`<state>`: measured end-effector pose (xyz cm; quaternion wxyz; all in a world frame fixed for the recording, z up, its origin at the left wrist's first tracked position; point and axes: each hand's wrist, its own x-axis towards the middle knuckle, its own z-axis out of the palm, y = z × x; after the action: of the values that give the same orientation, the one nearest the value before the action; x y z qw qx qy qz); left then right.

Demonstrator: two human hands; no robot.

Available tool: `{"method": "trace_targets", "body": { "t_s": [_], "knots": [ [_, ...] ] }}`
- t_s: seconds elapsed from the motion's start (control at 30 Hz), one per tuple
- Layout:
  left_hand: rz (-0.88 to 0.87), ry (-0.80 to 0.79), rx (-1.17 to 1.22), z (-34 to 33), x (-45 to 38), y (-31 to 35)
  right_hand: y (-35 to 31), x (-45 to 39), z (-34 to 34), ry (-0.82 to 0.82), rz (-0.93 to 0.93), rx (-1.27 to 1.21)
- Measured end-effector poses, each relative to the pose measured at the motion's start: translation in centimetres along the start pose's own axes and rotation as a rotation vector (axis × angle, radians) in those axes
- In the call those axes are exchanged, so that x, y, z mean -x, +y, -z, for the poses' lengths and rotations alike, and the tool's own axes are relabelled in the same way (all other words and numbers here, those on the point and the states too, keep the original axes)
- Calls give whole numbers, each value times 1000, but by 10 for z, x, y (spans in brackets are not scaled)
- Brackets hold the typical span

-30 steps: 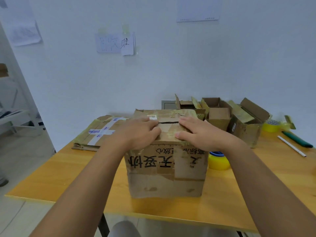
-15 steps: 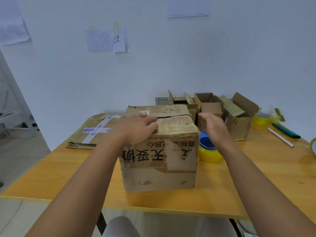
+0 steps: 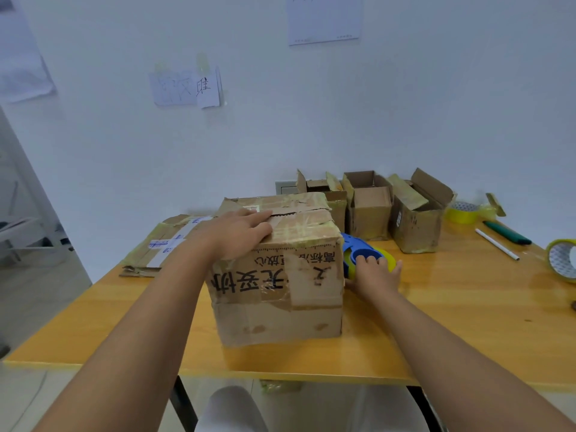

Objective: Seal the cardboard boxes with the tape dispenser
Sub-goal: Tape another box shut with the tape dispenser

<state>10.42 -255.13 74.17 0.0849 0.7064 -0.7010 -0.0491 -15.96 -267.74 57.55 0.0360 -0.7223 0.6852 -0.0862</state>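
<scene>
A worn cardboard box (image 3: 280, 291) with black printed characters stands in the middle of the wooden table (image 3: 467, 322), its top flaps folded down. My left hand (image 3: 240, 232) lies flat on the top flaps, fingers straight, pressing them. Right beside the box sits a blue tape dispenser (image 3: 358, 249) loaded with a yellow tape roll. My right hand (image 3: 374, 272) is on it, fingers curled over the blue frame and the roll.
Three small open cardboard boxes (image 3: 371, 207) line the back of the table. A flattened box (image 3: 162, 244) lies at the left. Yellow tape rolls (image 3: 463, 212) (image 3: 562, 260), a green pen (image 3: 506, 232) and a white pen (image 3: 497, 244) lie at the right.
My right hand left the box top, dropped to the right of the box and took hold of the tape dispenser. My left hand stayed on the flaps.
</scene>
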Motion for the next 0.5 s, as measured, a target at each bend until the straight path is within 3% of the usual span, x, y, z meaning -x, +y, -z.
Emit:
{"method": "trace_targets", "body": {
  "t_s": [0.23, 0.5],
  "knots": [
    [3, -10, -15, 1, -1, 0, 8, -1, 1, 104, 11, -134],
    [-19, 5, -16, -1, -3, -2, 11, 23, 89, 460, 142, -496]
  ]
}}
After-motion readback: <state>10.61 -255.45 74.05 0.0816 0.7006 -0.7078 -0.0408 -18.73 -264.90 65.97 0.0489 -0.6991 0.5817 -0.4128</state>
